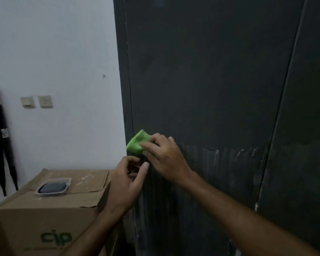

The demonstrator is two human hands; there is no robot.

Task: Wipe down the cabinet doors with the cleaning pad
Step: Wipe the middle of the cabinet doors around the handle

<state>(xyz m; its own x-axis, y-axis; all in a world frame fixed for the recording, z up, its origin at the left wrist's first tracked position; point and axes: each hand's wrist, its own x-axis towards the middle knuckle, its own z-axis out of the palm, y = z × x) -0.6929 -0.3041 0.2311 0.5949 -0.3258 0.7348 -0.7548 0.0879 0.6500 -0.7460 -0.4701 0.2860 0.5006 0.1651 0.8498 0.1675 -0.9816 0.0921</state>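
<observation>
Matt cabinet door (211, 89) (streaky), soft cleaning pad (137, 143).

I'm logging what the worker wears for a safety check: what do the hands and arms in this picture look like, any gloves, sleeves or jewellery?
Both are bare. The left hand and right hand wear no gloves, and no ring, watch or wristband shows. Both forearms are uncovered as far as the bottom edge of the picture, so no sleeve is visible.
</observation>
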